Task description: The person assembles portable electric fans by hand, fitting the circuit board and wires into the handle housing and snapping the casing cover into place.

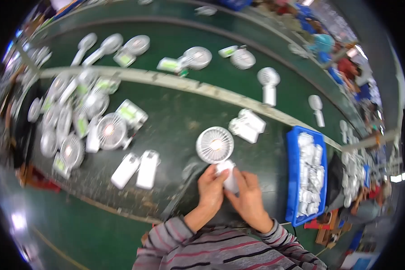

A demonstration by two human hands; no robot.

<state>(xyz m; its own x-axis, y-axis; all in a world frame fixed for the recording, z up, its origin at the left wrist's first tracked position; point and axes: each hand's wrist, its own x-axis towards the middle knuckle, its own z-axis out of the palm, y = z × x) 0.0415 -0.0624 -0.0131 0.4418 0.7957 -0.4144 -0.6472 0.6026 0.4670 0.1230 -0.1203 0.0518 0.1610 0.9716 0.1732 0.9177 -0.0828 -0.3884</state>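
Observation:
A white handheld fan lies in front of me, its round grille pointing away from my body. My left hand closes round the left side of its white handle, near the neck. From the right, my right hand grips the same handle with thumb and fingers. Part of the handle is hidden by my fingers. Just beyond the fan, white plastic handle casings rest together on the dark green table. Two more white casings lie side by side to my left.
A cluster of white fans fills the table's left side. The blue bin at right holds many white parts. Past a pale rail, several fans lie on a green conveyor belt. Other people sit at the far right.

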